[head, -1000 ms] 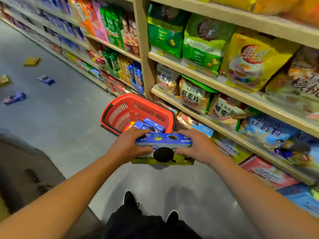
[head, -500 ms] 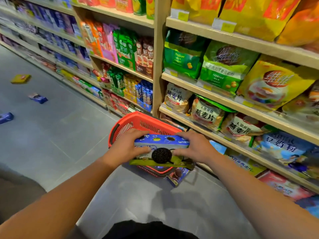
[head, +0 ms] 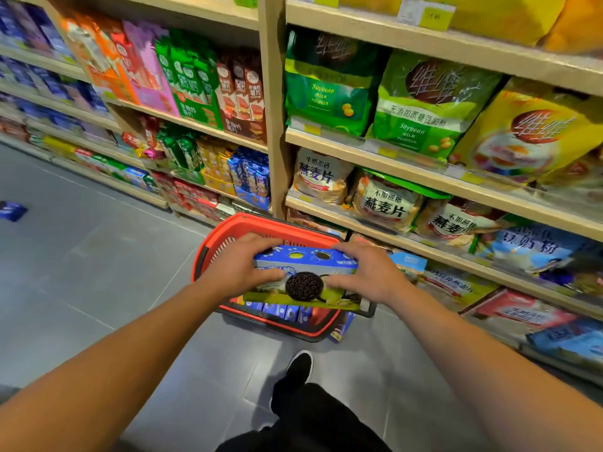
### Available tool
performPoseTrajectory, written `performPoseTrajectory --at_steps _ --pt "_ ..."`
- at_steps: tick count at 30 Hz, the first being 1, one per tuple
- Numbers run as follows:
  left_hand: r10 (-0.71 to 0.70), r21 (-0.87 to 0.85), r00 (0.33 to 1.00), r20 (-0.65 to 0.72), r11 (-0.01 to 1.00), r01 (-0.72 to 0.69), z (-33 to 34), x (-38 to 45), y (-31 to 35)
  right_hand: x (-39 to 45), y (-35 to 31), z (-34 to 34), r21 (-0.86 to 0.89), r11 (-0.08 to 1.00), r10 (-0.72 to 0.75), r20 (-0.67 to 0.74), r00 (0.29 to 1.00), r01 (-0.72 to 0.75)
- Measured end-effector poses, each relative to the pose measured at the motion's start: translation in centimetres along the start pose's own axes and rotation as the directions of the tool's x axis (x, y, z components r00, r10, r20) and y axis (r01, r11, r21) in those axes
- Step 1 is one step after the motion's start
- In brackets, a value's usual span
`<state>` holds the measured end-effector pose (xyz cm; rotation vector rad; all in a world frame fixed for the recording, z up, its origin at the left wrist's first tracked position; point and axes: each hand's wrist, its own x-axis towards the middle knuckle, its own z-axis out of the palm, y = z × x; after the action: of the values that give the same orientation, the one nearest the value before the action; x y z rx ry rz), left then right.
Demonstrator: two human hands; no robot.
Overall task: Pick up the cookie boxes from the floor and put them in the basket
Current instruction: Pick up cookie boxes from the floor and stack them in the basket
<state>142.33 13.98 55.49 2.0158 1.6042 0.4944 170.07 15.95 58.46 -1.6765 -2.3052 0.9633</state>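
Observation:
I hold a blue and green cookie box (head: 303,275), printed with a dark sandwich cookie, flat between both hands. My left hand (head: 239,270) grips its left end and my right hand (head: 368,275) grips its right end. The box hangs directly above the red basket (head: 261,225), which stands on the floor against the bottom shelf. Several blue cookie boxes (head: 280,311) lie inside the basket, partly hidden by the box I hold. Another blue box (head: 11,210) lies on the floor at the far left.
Stocked wooden shelves (head: 424,187) run along the right and back, close behind the basket. A small blue pack (head: 342,327) lies on the floor by the basket's near right corner. My black shoe (head: 298,367) stands on the grey tiles just in front of the basket.
I have stepped closer and the box has travelled forward, from in front of the basket to right over it. Both hands keep the same hold on its ends.

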Motion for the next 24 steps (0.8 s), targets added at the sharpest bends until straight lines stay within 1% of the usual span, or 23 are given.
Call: performPoseTrajectory --at_steps 6,10,14,17,21,24 --pt "-0.018 0.035 0.993 0.114 0.999 0.014 -0.8 5.9 -3.4 6.2 1.2 0.0 0.033 0.998 0.042 0.052 0.998 -0.044" --pt "-0.042 0.03 0.986 0.164 0.999 0.037 -0.5 9.4 -5.1 10.0 2.7 0.5 0.07 0.996 0.048 0.065 0.997 -0.053" --pt "-0.072 0.011 0.973 0.218 0.997 0.072 -0.1 11.3 -6.6 12.7 3.7 2.2 0.069 0.994 0.073 0.116 0.991 -0.081" --pt "-0.095 0.022 0.946 0.311 0.995 0.092 0.6 12.7 -8.9 13.9 4.4 4.4 0.126 0.983 0.114 0.141 0.983 -0.132" --pt "-0.111 0.017 0.882 0.459 0.993 0.116 3.3 14.9 -13.2 16.0 6.1 8.2 0.156 0.965 0.185 0.175 0.967 -0.213" --pt "-0.121 0.008 0.852 0.509 0.991 0.136 6.0 16.3 -16.2 17.8 7.4 11.5 0.136 0.947 0.259 0.214 0.942 -0.291"
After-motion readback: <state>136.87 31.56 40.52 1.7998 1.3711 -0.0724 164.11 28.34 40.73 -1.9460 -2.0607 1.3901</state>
